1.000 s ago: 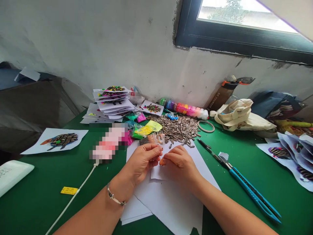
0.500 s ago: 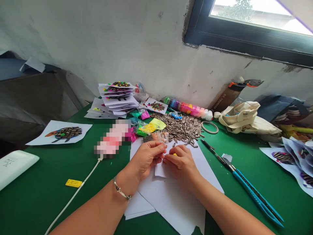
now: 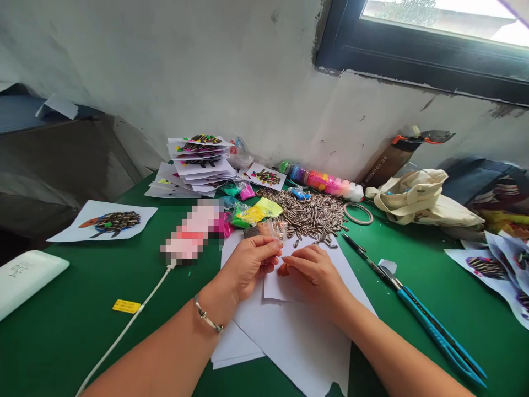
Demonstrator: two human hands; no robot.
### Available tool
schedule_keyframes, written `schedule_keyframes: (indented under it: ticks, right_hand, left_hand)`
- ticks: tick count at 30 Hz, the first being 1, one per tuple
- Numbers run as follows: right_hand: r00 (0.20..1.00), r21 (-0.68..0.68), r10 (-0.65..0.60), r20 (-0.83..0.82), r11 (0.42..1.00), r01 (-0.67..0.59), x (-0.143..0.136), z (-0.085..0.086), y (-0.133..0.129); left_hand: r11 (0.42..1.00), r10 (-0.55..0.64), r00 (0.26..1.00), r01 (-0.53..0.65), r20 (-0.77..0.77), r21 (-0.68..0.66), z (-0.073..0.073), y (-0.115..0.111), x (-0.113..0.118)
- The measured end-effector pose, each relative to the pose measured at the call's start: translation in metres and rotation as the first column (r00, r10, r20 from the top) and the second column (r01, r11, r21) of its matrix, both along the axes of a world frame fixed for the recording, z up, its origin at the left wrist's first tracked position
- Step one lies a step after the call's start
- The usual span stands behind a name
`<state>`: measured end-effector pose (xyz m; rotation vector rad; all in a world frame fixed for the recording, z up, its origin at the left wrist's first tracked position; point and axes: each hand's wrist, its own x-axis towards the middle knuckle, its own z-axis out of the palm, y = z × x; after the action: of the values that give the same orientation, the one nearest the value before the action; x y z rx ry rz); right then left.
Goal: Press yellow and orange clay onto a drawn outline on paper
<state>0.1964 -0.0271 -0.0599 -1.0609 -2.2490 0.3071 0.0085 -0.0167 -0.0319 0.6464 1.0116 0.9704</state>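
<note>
My left hand (image 3: 246,270) is closed in a pinch above the white paper (image 3: 303,336), thumb against fingers. A tiny dark bit seems to show at its fingertips, too small to name. Just to its right, my right hand (image 3: 317,274) hovers low over a smaller white sheet (image 3: 275,289), its fingers loosely curved and a little apart. The two hands' fingertips are close but separate. Behind them lie a small clear bag of orange-brown stuff (image 3: 273,229) and a heap of striped sunflower seeds (image 3: 316,215).
Colourful clay packets (image 3: 256,212), a stack of seed-decorated pictures (image 3: 202,165) and a row of clay tubs (image 3: 322,183) stand behind. A turtle picture (image 3: 115,222) and a white power bank (image 3: 31,284) are left. Rightward lie a tape ring (image 3: 359,214), pen (image 3: 355,243) and blue-handled tool (image 3: 442,331).
My right fingertips have drawn slightly away from the left ones and opened a little. A yellow spot beside the right hand no longer shows. The view has shifted slightly.
</note>
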Motion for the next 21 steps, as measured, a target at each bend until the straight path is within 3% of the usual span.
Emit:
schedule_keyframes:
  ticks: [7,14,21]
  right_hand:
    - [1.000,-0.035,-0.009,0.027,0.999,0.010,0.0004,0.0013,0.0000]
    - [0.995,0.122,-0.010,0.104,0.993,-0.003,-0.0020,-0.0067,0.0007]
    - [0.989,0.130,-0.024,0.149,0.992,0.004,-0.0009,-0.0073,-0.0020]
  left_hand:
    - [0.999,0.013,0.999,-0.011,0.050,-0.042,0.0020,0.0006,0.0013]
    - [0.998,0.024,0.998,-0.020,0.061,-0.061,0.0011,-0.0003,0.0006]
    - [0.999,0.023,0.997,-0.020,0.068,-0.044,0.0007,-0.0002,0.0012]
